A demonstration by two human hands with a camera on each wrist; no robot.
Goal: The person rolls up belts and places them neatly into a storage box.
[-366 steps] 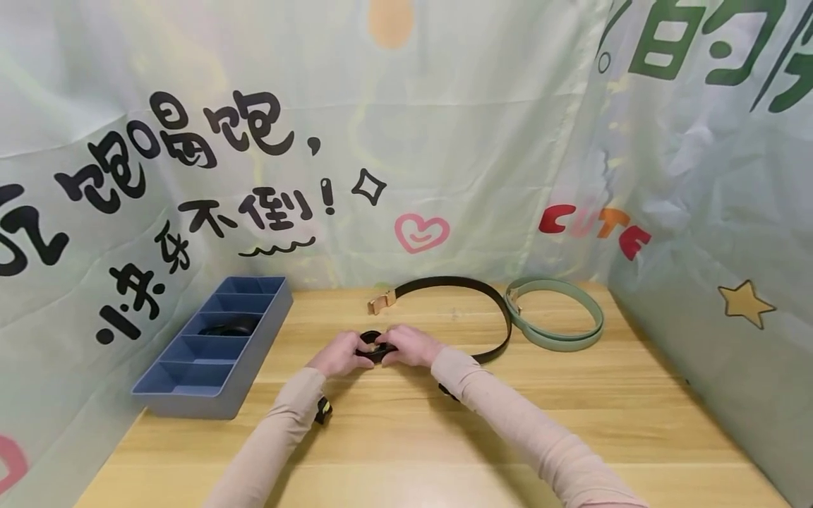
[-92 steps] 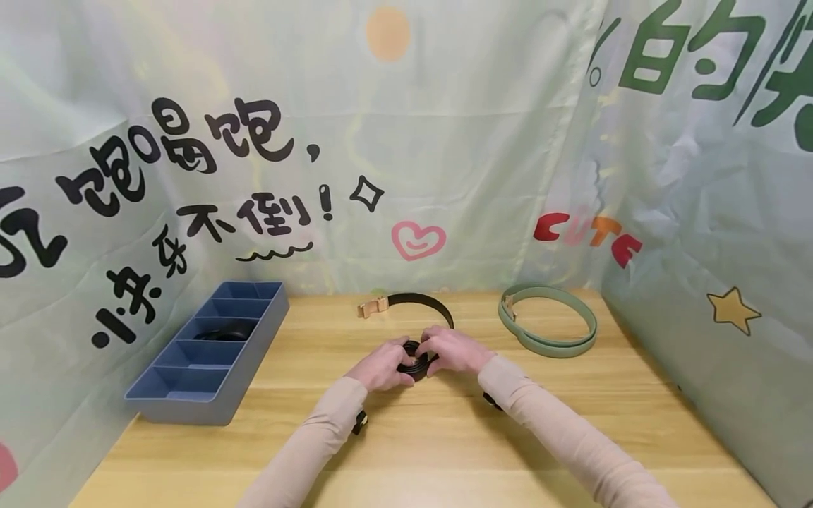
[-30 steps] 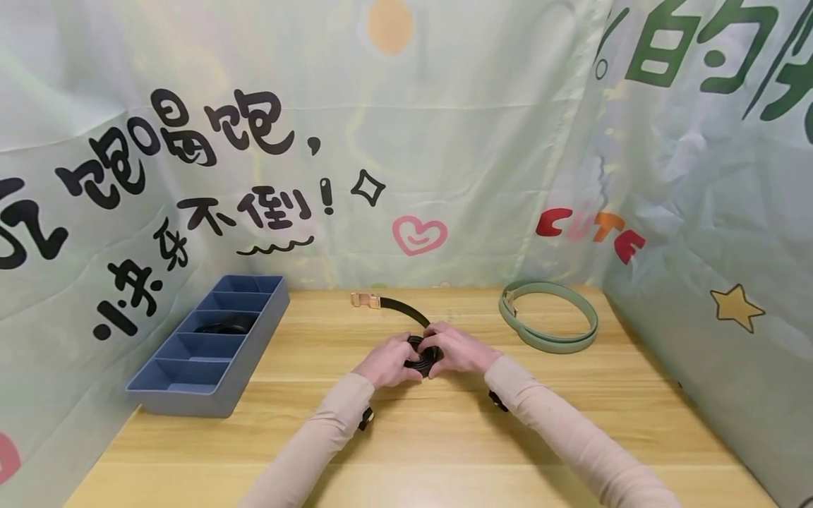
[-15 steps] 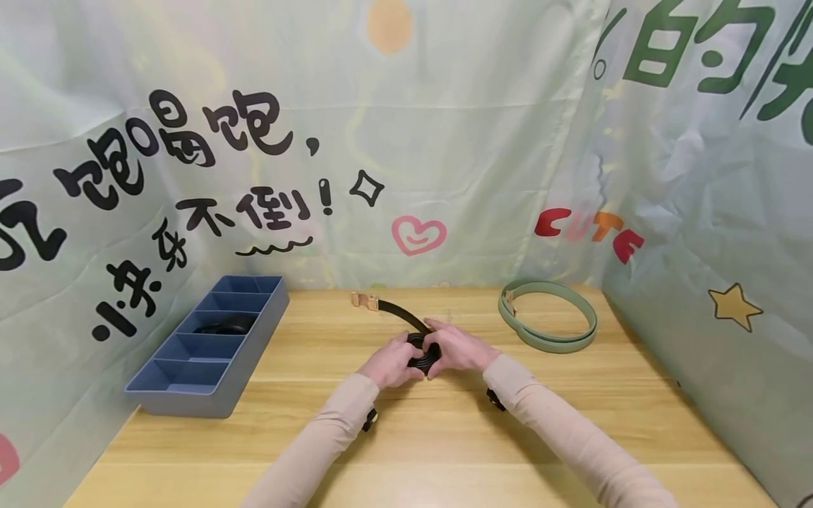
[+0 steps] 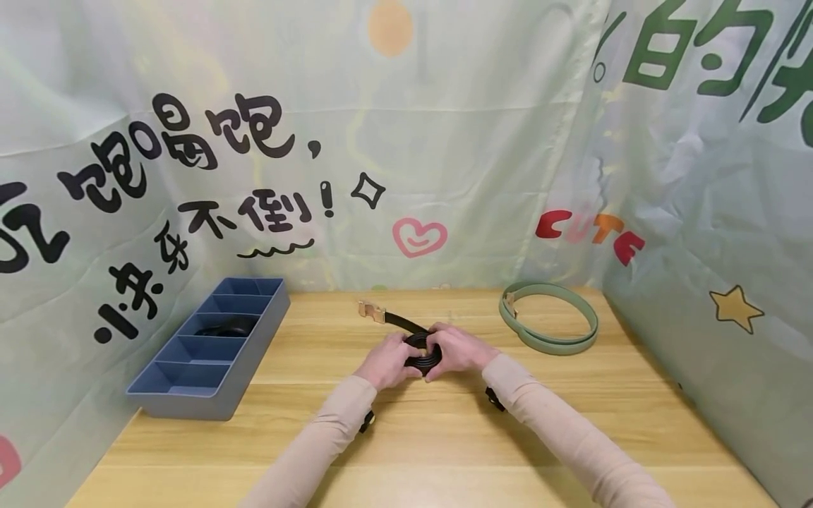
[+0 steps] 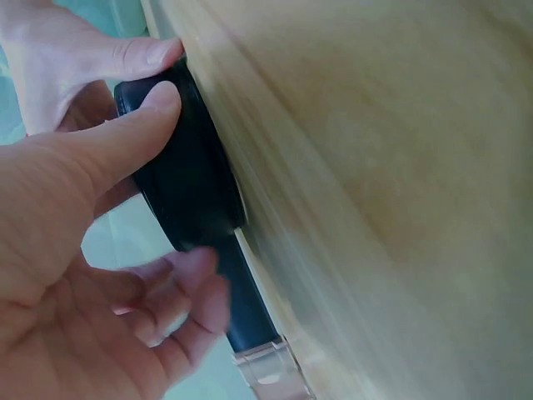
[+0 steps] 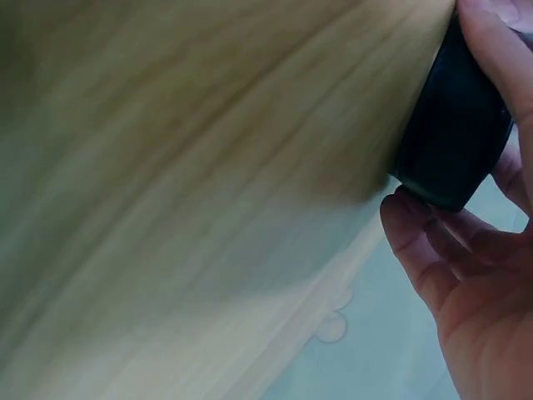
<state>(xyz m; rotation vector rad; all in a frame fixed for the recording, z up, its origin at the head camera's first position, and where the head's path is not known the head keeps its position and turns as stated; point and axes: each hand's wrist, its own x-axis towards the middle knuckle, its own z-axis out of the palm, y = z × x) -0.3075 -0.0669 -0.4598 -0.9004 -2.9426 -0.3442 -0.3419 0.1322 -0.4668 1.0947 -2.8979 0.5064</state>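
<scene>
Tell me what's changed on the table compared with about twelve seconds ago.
The loose part of the black belt has been drawn in: only a short tail now runs to the gold buckle, the rest wound into the coil. The left hand and right hand have moved rightward with that coil, both gripping it then and now. The green belt, blue tray and black item inside it stayed put.

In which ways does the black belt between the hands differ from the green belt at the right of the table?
The black belt is wound mostly into a small, tight roll; the green belt lies in a wide, open ring.
The left hand and right hand hold the black belt, while neither touches the green belt.
The black belt's buckle end sticks out from its roll; the green belt's buckle lies within its ring's outline.
Both have gold-coloured buckles.
</scene>
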